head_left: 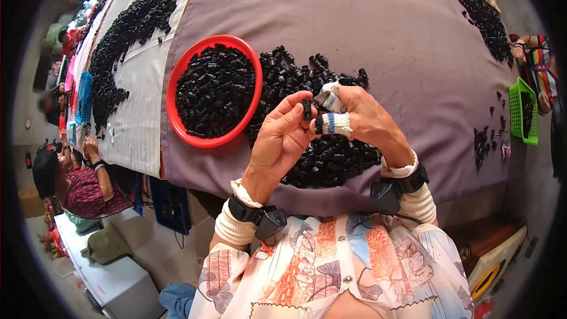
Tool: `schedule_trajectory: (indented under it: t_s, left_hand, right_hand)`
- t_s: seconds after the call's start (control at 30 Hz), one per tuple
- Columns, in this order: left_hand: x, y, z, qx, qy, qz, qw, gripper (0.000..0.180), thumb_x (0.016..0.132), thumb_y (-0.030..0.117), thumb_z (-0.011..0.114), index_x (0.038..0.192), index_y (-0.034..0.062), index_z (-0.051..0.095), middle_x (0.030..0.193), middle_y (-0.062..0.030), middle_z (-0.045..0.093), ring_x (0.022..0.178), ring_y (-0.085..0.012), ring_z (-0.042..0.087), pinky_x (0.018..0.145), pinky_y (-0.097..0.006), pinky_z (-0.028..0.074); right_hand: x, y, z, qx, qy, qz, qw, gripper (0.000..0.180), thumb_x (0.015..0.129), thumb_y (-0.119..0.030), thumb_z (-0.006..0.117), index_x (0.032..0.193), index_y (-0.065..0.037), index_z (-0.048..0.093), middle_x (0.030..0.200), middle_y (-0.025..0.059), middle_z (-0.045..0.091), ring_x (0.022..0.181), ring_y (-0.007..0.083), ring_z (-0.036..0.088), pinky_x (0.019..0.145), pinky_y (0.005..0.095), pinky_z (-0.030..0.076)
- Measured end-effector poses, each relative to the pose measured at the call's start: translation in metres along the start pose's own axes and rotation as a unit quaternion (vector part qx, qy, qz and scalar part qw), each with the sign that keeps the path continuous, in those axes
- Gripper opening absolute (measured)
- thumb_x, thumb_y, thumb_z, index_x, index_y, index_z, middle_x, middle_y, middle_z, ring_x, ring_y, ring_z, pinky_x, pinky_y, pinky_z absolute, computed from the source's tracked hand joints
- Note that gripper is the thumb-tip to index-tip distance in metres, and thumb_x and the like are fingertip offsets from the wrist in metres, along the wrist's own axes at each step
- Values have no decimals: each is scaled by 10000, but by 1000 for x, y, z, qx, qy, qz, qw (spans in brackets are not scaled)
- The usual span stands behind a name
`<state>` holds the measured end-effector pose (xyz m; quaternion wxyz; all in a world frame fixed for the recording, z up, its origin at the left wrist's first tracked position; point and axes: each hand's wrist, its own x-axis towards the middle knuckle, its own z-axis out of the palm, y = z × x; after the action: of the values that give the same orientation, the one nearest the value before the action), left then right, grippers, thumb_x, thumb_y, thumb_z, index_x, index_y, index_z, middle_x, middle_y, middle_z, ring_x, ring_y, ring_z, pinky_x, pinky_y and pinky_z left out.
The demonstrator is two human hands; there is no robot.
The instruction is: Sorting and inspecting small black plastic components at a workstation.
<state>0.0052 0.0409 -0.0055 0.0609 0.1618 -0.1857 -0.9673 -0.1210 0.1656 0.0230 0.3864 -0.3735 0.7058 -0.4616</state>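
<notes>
Between the thumb and fingers of my left hand [280, 136] is a small black cylindrical plastic part [306, 108], held upright. My right hand [369, 119] meets it from the right, its fingers curled in close to the part. White cloth wraps cover two of its fingers, one with blue and black stripes. Whatever sits in its grip is hidden by the wraps. Under and around both hands spreads a loose pile of similar black parts [333, 162]. To the left of my hands stands a round red basin [257, 106] full of the same parts.
A mauve cloth [407, 35] covers the table. Long heaps of black parts [133, 20] lie on a pale cloth at left, beside a blue basket [84, 97]. At far right are a green basket [533, 136] and another person's hand [520, 53]. Another person [88, 192] sits at left.
</notes>
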Motion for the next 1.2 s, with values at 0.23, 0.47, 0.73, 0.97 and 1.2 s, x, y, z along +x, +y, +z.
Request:
schedule_trajectory:
  t_s: [0.23,0.47,0.73,0.97,1.2]
  left_hand:
    - [4,1,-12,-5,-47,-44,998,236,894,131,486,1107,30,483,883,-89,578,762,-176,554,722,-340,458]
    - [4,0,-6,18,-27,-58,998,230,899,156,483,1096,38,493,853,-77,554,738,-157,540,714,-333,457]
    - [5,-1,-6,16,-18,-57,998,181,892,161,515,1015,29,529,830,-66,577,719,-135,559,657,-296,460]
    - [4,0,2,189,29,65,979,152,851,129,582,952,18,557,791,-47,584,679,-121,572,634,-271,478]
    - [8,4,5,258,81,56,961,102,820,70,585,905,15,575,791,-47,599,654,-121,588,629,-282,495]
  right_hand:
    - [-2,-1,-6,162,36,-43,985,311,728,-35,613,1035,-29,568,756,-4,587,673,47,506,587,211,427]
    - [2,10,-7,162,-4,-59,985,281,725,-22,613,1004,-18,578,736,-9,587,669,41,505,590,208,426]
    - [3,11,-6,154,-4,-8,988,223,743,-101,649,934,-9,580,656,-2,565,599,52,488,548,218,412]
    - [7,13,1,112,36,-76,990,217,734,-110,659,894,2,565,637,23,560,575,79,483,524,240,411]
    - [7,19,3,65,64,-111,990,203,720,-88,658,875,1,562,633,34,564,573,80,485,525,244,410]
